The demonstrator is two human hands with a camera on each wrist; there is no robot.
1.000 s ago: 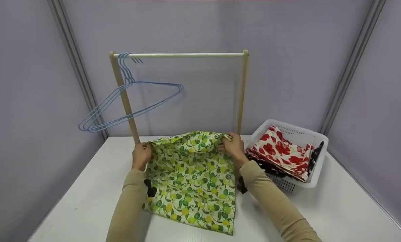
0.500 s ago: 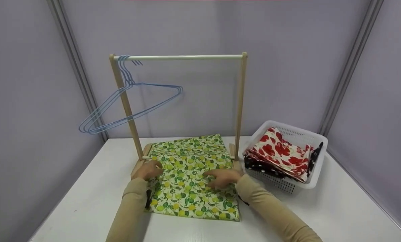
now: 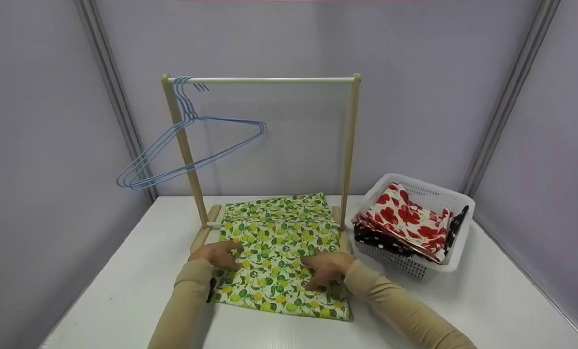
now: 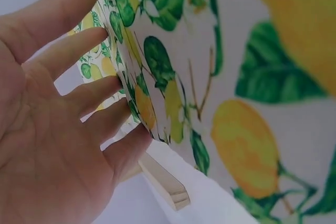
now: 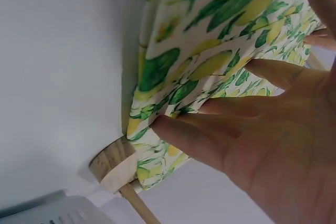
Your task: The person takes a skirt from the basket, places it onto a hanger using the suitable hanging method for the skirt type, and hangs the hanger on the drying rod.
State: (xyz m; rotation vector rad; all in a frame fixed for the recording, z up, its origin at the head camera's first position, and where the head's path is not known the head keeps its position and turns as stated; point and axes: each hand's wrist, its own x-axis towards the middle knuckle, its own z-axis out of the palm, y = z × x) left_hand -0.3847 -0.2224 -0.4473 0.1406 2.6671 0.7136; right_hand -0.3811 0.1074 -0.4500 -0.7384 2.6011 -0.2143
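A lemon-print cloth [image 3: 274, 242] in white, green and yellow lies spread on the table, its far part reaching between the feet of the wooden rack. On its left side rests my left hand [image 3: 219, 254], fingers spread, the fingertips touching the fabric in the left wrist view. My right hand [image 3: 330, 268] lies over the right side of the cloth. In the right wrist view its fingers [image 5: 194, 137] are extended against the print. Neither hand grips anything. A dark patch shows by the cloth's left edge, beneath my left wrist.
The rack's wooden post [image 3: 349, 150] stands behind the cloth, with a white top rail [image 3: 269, 80]. Several blue hangers [image 3: 192, 165] hang at its left end. To the right, a white basket [image 3: 456, 242] holds folded red-flowered cloth [image 3: 405, 218] and black dotted cloth [image 3: 381, 242].
The cloth's raised far edge has been let go and now lies down on the table. Both hands have moved nearer to me and flattened onto the fabric.
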